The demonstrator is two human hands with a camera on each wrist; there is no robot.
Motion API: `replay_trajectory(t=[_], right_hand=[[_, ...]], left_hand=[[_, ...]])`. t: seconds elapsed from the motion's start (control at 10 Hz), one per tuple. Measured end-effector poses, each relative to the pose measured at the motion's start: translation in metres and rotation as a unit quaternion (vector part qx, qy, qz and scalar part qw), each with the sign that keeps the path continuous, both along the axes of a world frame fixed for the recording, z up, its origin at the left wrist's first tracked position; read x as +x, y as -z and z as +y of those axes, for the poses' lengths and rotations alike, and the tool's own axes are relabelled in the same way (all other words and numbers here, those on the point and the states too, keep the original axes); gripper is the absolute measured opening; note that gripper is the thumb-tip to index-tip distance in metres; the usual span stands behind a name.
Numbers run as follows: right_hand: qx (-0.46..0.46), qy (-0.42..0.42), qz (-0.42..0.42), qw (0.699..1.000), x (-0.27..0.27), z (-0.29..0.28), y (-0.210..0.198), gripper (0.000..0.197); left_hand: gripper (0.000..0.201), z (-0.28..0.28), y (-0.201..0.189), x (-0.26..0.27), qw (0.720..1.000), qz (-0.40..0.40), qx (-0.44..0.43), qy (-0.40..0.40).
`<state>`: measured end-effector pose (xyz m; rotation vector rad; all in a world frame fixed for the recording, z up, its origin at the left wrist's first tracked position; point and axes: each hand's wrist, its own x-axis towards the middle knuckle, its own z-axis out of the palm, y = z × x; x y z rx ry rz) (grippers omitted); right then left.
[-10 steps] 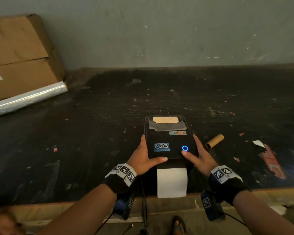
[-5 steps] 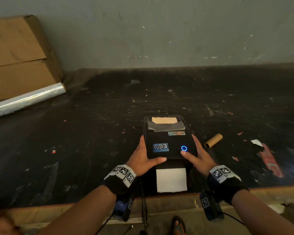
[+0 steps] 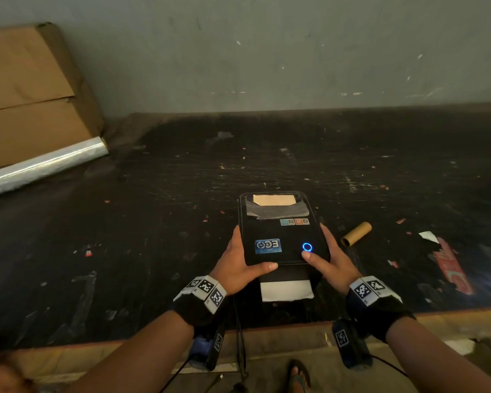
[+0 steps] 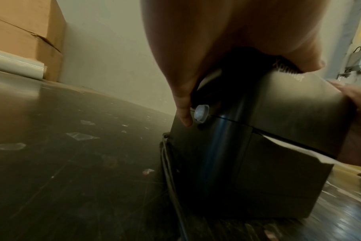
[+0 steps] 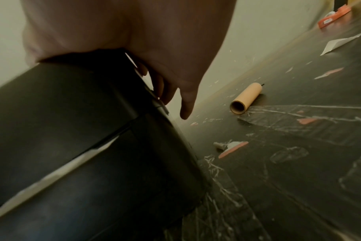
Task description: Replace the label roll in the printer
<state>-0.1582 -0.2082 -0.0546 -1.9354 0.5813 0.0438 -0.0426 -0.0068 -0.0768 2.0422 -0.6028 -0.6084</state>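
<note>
The black label printer (image 3: 281,234) sits near the table's front edge with its lid down and a blue ring light (image 3: 307,247) lit. A short strip of white label paper (image 3: 286,290) sticks out of its front slot. My left hand (image 3: 240,265) grips the lid's left side, thumb across the front edge, fingers down beside a round side button (image 4: 201,113). My right hand (image 3: 330,262) grips the right side, its thumb tip just below the ring light. An empty cardboard core (image 3: 356,234) lies on the table to the right, apart from my fingers (image 5: 186,104).
A big cardboard box (image 3: 31,95) and a roll of clear film (image 3: 40,165) lie at the back left against the wall. Red packaging (image 3: 451,268), a white scrap (image 3: 428,236) and tape bits litter the right. A cable (image 3: 240,336) hangs over the front edge (image 3: 451,316).
The white label strip has drawn back into the printer and now sticks out much less. Both hands have stayed on the lid.
</note>
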Motion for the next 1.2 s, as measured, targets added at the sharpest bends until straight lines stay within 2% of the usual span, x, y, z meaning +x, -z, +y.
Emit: replay_trajectory(t=[0.2, 0.5, 0.8, 1.0, 1.1, 1.2], right_hand=[[0.004, 0.009, -0.011, 1.0, 0.0, -0.001, 0.003, 0.095], [-0.013, -0.01, -0.002, 1.0, 0.001, -0.004, -0.003, 0.101], [-0.009, 0.008, 0.006, 1.0, 0.002, -0.002, 0.001, 0.1], [-0.042, 0.007, 0.027, 0.999, 0.001, 0.0, -0.007, 0.098], [-0.181, -0.03, 0.02, 0.983, 0.005, 0.007, -0.026, 0.087], [-0.283, -0.038, -0.138, 0.948, -0.005, 0.019, -0.097, 0.055]], left_hand=[[0.134, 0.0, 0.004, 0.002, 1.0, -0.002, 0.02, -0.009], [0.112, 0.002, 0.002, 0.002, 0.999, -0.034, -0.021, 0.002], [0.114, 0.003, 0.003, 0.006, 0.999, -0.037, -0.012, 0.004], [0.116, 0.006, 0.005, 0.008, 0.999, -0.05, 0.011, 0.011], [0.097, 0.009, -0.008, 0.005, 0.998, -0.051, 0.016, 0.037], [0.058, 0.041, -0.013, -0.011, 0.998, -0.006, 0.021, 0.061]])
